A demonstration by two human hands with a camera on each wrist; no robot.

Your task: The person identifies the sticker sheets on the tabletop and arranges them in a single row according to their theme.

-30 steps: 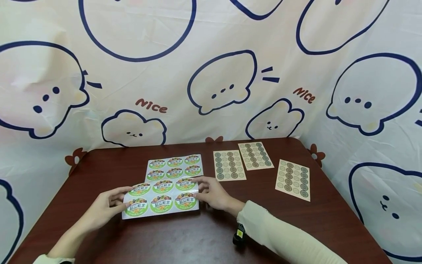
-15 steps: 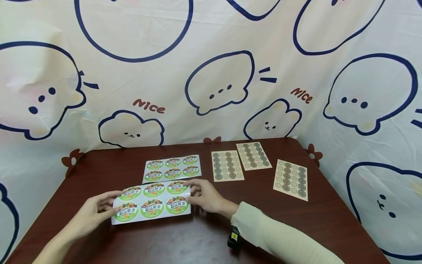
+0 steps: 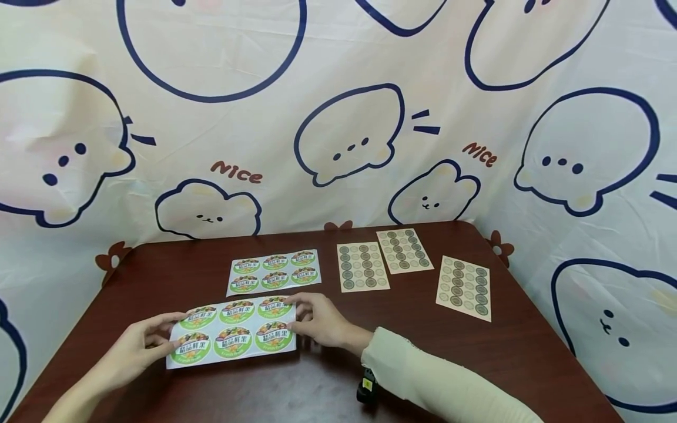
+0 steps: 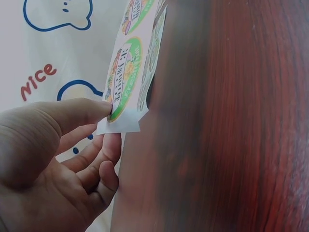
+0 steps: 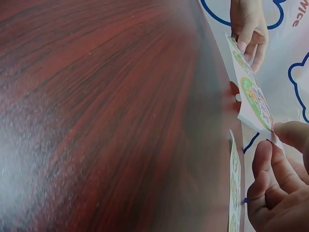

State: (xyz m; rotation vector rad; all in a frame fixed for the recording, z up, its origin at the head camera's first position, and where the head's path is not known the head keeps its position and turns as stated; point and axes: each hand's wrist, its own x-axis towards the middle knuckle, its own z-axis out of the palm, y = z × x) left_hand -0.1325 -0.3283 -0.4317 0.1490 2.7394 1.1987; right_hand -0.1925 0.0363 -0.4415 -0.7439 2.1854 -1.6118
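Observation:
Both hands hold a white sticker sheet [image 3: 233,335] with round green fruit labels, a little above the brown table. My left hand [image 3: 129,349] pinches its left edge; in the left wrist view the thumb [image 4: 87,112] lies on the printed face, with fingers behind. At the opposite edge my right hand [image 3: 322,320] pinches the sheet between thumb and fingers, also seen in the right wrist view, where the sheet [image 5: 252,94] curls slightly at its corner. Behind it, flat on the table, lies a second sheet of the same labels [image 3: 275,281].
Three beige sheets with round stickers lie at the back right: a left one [image 3: 364,268], a middle one [image 3: 405,251] and a right one [image 3: 463,288]. A small black device [image 3: 366,385] hangs under the right wrist. A patterned cloth [image 3: 211,135] stands behind the table [image 3: 254,393].
Both hands have drawn the held sheet toward the person and to the left. It overlapped the rear label sheet before; a strip of table now shows between them.

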